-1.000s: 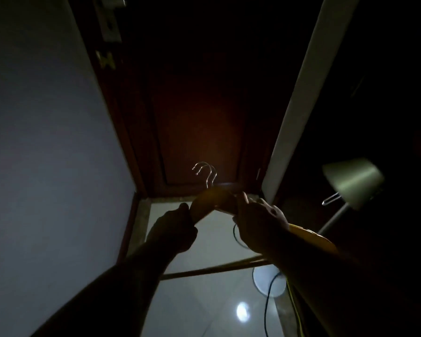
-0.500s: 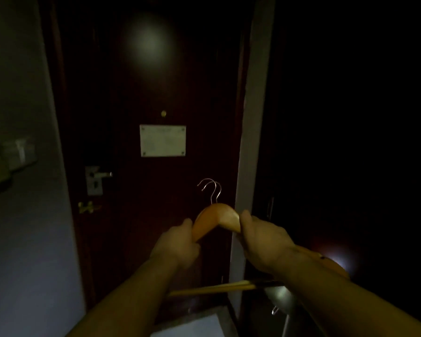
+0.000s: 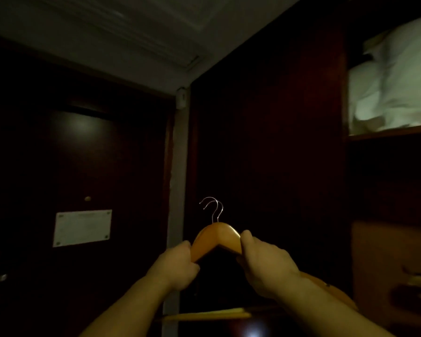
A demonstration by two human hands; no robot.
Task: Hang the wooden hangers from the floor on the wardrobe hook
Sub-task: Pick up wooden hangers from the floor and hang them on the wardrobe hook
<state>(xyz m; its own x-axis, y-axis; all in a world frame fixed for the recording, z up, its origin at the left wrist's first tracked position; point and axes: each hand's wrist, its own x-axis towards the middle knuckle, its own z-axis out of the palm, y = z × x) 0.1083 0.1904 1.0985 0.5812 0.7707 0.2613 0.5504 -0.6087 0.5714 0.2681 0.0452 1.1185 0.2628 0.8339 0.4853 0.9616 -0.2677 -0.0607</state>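
Raised higher, wooden hangers (image 3: 216, 239) gripped by left hand (image 3: 178, 268) and right hand (image 3: 265, 268); ends hidden in dark.

Open air above the hanger hooks (image 3: 212, 209); dark wardrobe panel (image 3: 265, 142) behind them, bedding shelf (image 3: 389, 132) upper right.

- Pretty sure this is a hotel room entryway, and a very dim one.
- The dark brown wooden door (image 3: 95, 154) at 9 o'clock has a white rectangular notice plate (image 3: 82, 227) screwed onto it, with a small round brass peephole (image 3: 87, 198) just above.
- A dark wooden wardrobe (image 3: 265, 142) stands right beside the door. At 2 o'clock its upper wooden shelf (image 3: 389, 132) holds folded white bedding (image 3: 394, 86).
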